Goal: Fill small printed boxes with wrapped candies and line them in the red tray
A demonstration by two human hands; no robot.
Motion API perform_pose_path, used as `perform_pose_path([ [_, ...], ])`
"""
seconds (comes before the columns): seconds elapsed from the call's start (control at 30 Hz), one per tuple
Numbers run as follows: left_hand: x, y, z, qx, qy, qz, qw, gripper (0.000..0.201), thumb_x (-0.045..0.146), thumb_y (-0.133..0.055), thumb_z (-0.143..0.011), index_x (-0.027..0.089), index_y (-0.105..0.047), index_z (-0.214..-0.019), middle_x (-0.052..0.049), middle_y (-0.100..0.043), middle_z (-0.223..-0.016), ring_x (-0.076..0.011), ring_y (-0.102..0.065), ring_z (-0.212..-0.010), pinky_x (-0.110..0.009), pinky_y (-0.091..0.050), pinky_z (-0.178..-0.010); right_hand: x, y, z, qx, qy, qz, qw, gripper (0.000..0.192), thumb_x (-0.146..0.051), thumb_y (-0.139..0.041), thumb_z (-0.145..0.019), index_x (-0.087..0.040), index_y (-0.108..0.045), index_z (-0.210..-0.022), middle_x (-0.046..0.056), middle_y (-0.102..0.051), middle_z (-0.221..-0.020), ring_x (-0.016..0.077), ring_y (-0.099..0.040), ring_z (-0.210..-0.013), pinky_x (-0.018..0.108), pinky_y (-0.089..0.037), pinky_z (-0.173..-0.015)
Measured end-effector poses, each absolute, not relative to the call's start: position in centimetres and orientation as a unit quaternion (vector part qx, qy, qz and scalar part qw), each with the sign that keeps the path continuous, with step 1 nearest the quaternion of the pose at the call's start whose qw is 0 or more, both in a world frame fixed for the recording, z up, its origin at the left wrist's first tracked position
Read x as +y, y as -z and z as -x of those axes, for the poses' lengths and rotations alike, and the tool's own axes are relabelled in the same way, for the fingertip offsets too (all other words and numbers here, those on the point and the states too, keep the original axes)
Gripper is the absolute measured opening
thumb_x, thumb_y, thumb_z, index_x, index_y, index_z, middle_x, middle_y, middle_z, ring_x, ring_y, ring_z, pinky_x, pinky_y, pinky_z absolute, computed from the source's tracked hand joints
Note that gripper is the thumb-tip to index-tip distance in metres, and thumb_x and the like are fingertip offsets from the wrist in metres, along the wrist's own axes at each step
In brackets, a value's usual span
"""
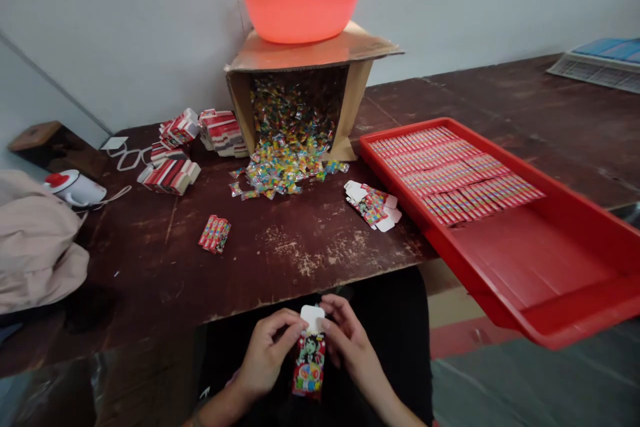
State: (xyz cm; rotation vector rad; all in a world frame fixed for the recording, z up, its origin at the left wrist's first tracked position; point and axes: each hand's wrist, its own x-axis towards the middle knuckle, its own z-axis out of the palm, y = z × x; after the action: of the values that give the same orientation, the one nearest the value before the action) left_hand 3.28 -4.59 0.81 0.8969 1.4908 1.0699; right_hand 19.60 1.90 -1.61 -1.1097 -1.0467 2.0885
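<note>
Over my lap, a small red printed candy box (309, 367) hangs upright between my hands, its white end flap (313, 317) standing up. My left hand (270, 349) pinches the box's upper left edge between thumb and finger. On the other side, my right hand (351, 340) has its thumb and fingers closed at the flap's right edge. Whether anything lies inside the box is hidden. On the table beyond are unfilled-looking flattened boxes (373, 205) with white flaps spread, and a small group of closed candy boxes (215, 233).
Wrapped candies (285, 163) spill from a cardboard box (360, 103) on its side, with an orange basin (305, 10) on top. A red tray (565, 280) at right holds rows of boxes. Stacked flat cartons (170, 175), a white mug (75, 188) and cloth (37, 243) occupy the left.
</note>
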Motion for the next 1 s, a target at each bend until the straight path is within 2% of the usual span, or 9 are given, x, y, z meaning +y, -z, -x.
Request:
perform_pose_path([
  [0.07, -4.7, -1.5, -3.0, 0.61, -0.454, -0.358, 0.542, 0.025, 0.038, -0.063, -0.082, 0.016, -0.067, -0.072, -0.001, -0.062, -0.071, -0.0135, -0.052, -0.067, -0.024, -0.039, -0.064, 2.3, 0.8, -19.6, -0.278, -0.861, 0.377, 0.196, 0.041, -0.035, -0.072, -0.072, -0.024, -0.056, -0.109, -0.004, -0.052, -0.076, 0.0029, -0.029, -0.045, 0.014, -0.021, -0.037],
  [0.13, -5.0, -1.6, -3.0, 0.568, -0.474, -0.304, 0.6, 0.018, 0.035, -0.069, -0.077, 0.018, -0.063, -0.083, 0.001, -0.06, -0.072, -0.0127, -0.051, -0.066, -0.023, -0.038, -0.062, 2.6, -0.1, -19.6, -0.232, -0.905, 0.336, 0.117, 0.035, -0.026, -0.071, -0.069, -0.019, -0.058, -0.101, -0.005, -0.047, -0.069, 0.0023, -0.027, -0.045, 0.012, -0.019, -0.037],
  [0.2, -5.4, -1.1, -3.2, 0.505, -0.49, -0.225, 0.674, 0.031, 0.031, -0.072, -0.071, 0.021, -0.058, -0.097, 0.001, -0.063, -0.077, -0.0132, -0.054, -0.068, -0.023, -0.038, -0.063, 3.0, -0.8, -19.5, -0.25, -0.914, 0.312, 0.071, 0.027, -0.021, -0.069, -0.067, -0.016, -0.058, -0.091, -0.005, -0.048, -0.066, 0.002, -0.028, -0.045, 0.012, -0.023, -0.037],
  [0.3, -5.5, -0.1, -3.8, 0.417, -0.478, -0.121, 0.764, 0.044, 0.031, -0.068, -0.064, 0.019, -0.057, -0.105, -0.003, -0.067, -0.084, -0.0168, -0.06, -0.073, -0.027, -0.042, -0.068, 3.6, -1.1, -18.9, -0.358, -0.881, 0.299, 0.08, 0.02, -0.019, -0.069, -0.065, -0.017, -0.055, -0.079, -0.006, -0.052, -0.065, 0.0019, -0.034, -0.042, 0.012, -0.029, -0.037],
  [0.43, -5.0, 0.4, -4.2, 0.369, -0.439, -0.063, 0.817, 0.043, 0.04, -0.056, -0.065, 0.008, -0.065, -0.092, -0.011, -0.069, -0.078, -0.0211, -0.064, -0.071, -0.033, -0.045, -0.072, 4.4, -1.1, -18.0, -0.535, -0.794, 0.27, 0.102, 0.019, -0.036, -0.065, -0.08, -0.017, -0.061, -0.084, -0.002, -0.057, -0.071, 0.0058, -0.049, -0.045, 0.015, -0.038, -0.039],
  [0.6, -5.2, 0.5, -3.6, 0.366, -0.467, -0.055, 0.803, 0.042, 0.039, -0.054, -0.072, 0.009, -0.067, -0.098, -0.013, -0.071, -0.085, -0.0229, -0.066, -0.071, -0.035, -0.047, -0.071, 4.5, -1.2, -17.4, -0.582, -0.749, 0.29, 0.127, 0.047, -0.052, -0.048, -0.092, -0.014, -0.072, -0.076, 0.002, -0.056, -0.074, 0.0058, -0.049, -0.046, 0.018, -0.034, -0.039],
  [0.73, -5.8, 0.7, -2.8, 0.365, -0.454, -0.059, 0.811, 0.044, 0.043, -0.054, -0.079, 0.01, -0.065, -0.106, -0.016, -0.071, -0.096, -0.0269, -0.068, -0.083, -0.036, -0.049, -0.071, 5.0, -0.9, -17.2, -0.603, -0.728, 0.311, 0.098, 0.031, -0.047, -0.067, -0.081, -0.017, -0.076, -0.085, 0.002, -0.06, -0.079, 0.0068, -0.049, -0.05, 0.019, -0.039, -0.044],
  [0.87, -6.2, 0.1, -2.3, 0.395, -0.445, -0.08, 0.8, 0.038, 0.031, -0.069, -0.073, 0.012, -0.066, -0.106, -0.014, -0.071, -0.103, -0.0268, -0.068, -0.091, -0.038, -0.05, -0.078, 6.3, -1.7, -17.4, -0.688, -0.666, 0.269, 0.106, 0.025, -0.039, -0.063, -0.086, -0.017, -0.075, -0.081, 0.004, -0.064, -0.078, 0.0133, -0.059, -0.066, 0.024, -0.047, -0.06],
  [1.0, -6.5, -0.7, -2.4, 0.411, -0.438, -0.087, 0.794, 0.036, 0.032, -0.074, -0.072, 0.016, -0.067, -0.104, -0.008, -0.073, -0.096, -0.0226, -0.069, -0.088, -0.038, -0.048, -0.085, 7.3, -3.5, -18.2, -0.788, -0.592, 0.142, 0.096, 0.025, -0.033, -0.052, -0.094, -0.021, -0.074, -0.1, 0.006, -0.066, -0.088, 0.0169, -0.06, -0.081, 0.029, -0.048, -0.073],
])
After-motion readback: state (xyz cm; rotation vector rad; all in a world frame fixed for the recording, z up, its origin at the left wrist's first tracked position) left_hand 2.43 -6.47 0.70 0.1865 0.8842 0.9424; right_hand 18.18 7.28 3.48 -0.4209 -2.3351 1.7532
